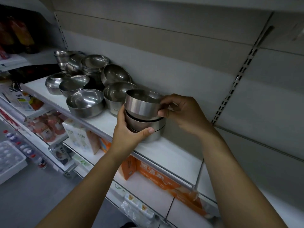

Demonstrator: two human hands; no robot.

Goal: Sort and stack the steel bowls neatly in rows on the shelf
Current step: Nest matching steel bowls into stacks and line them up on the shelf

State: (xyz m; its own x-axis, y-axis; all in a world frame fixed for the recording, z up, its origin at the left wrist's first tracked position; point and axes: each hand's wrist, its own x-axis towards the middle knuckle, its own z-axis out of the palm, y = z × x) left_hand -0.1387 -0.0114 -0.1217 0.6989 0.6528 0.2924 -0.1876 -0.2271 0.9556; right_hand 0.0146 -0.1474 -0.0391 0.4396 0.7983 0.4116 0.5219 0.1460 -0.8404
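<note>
A stack of bowls (145,129) stands on the shelf (166,153), right of the loose bowls (85,102). The left hand (128,131) wraps its base; the right hand (182,111) pinches the askew top bowl (141,106). Steel judged light, rigid and slippery: grip the side walls.

Centre: stacked bowls (141,112), metal, outer walls brushed to a satin finish with soft streaked highlights. Left: loose bowls (85,102), metal, polished glossy inside, with sharp mirror-like reflections. The shelf (172,152) is smooth and white, faintly sheened; the back panel (181,63) smooth matt grey; the slotted upright (233,86) pale matt metal. Below: orange carton (156,176), printed cardboard; packs (136,209) in clear glossy plastic wrap.
</note>
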